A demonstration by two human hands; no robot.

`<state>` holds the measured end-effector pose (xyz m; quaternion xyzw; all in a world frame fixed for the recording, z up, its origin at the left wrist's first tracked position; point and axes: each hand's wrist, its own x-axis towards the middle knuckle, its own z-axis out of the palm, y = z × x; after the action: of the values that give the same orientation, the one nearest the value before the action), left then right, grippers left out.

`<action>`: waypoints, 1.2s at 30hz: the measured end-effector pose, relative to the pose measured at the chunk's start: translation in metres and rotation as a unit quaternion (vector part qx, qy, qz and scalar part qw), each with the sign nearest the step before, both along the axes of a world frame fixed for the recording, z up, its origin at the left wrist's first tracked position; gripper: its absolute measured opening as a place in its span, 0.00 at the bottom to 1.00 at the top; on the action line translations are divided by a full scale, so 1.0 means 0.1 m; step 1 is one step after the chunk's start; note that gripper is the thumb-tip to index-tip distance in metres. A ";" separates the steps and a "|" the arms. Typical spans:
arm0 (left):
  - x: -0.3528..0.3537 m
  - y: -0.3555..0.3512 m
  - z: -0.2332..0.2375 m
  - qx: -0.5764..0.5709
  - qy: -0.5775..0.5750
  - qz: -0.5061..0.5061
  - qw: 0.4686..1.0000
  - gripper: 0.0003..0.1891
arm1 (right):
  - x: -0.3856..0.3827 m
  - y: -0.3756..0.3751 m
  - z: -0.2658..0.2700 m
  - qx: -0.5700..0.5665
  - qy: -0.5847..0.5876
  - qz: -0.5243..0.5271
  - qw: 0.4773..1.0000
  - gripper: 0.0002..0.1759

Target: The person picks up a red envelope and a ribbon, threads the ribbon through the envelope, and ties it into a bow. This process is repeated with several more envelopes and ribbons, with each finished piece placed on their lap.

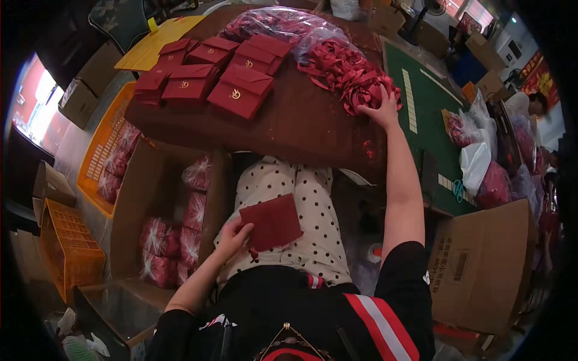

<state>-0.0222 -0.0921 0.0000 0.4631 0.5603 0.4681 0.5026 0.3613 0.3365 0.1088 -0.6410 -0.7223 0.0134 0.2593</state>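
A flat dark red pouch is held over my lap by my left hand, with the thumb on its left edge. My right hand reaches to the near end of a heap of red ribbons, its fingers spread on the ribbons. The heap spills from a clear plastic bag on the brown-covered table. Several stacks of red pouches with gold emblems lie at the table's left side.
An open cardboard box with bagged red items stands left of my legs, beside an orange crate. At right are a green table with blue scissors, plastic bags, a cardboard box and another person.
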 end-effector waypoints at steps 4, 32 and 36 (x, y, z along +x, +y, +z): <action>0.02 0.03 -0.21 -0.015 -0.030 0.045 0.998 0.13 | -0.01 0.30 -0.19 -0.097 -0.046 -0.008 0.994 0.59; 0.23 0.30 0.11 0.106 0.534 0.013 0.838 0.28 | -0.13 -1.60 0.23 -0.012 0.033 0.011 0.999 0.13; 0.38 0.13 0.26 0.128 0.535 0.069 0.833 0.32 | -0.33 -1.78 0.07 -0.015 0.002 0.095 0.995 0.17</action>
<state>0.0157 -0.0790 0.0257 0.6615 0.7071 0.2484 0.0274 0.3281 0.1583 0.1162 -0.5730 -0.7794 0.0498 0.2484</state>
